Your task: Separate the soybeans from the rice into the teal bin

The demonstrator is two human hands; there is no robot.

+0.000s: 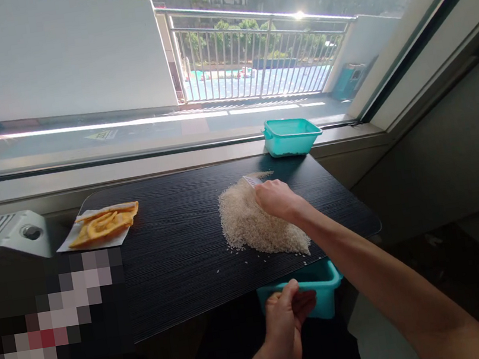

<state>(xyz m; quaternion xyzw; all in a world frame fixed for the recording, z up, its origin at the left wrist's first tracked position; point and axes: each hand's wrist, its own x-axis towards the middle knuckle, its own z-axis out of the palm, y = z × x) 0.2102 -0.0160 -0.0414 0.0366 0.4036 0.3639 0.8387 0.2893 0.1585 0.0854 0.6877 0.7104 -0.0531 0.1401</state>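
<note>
A heap of white rice (pixel 250 220) lies on the dark tabletop (pixel 174 255), with stray grains along its near side. My right hand (pixel 278 197) is closed at the heap's far right side, on a small pale flat piece (pixel 252 181) that pokes out past the fingers; its kind I cannot make out. Below the table's front edge, my left hand (pixel 288 310) grips the near rim of a turquoise plastic bin (pixel 327 301). The bin's far side sits under or against the table edge, and its inside is mostly hidden.
Another turquoise bin (pixel 291 136) stands at the table's back edge by the window. Orange-yellow food pieces lie on white paper (pixel 117 238) at the left. A white slotted unit (pixel 4 232) is left of the table; a railing (pixel 265 49) shows outside.
</note>
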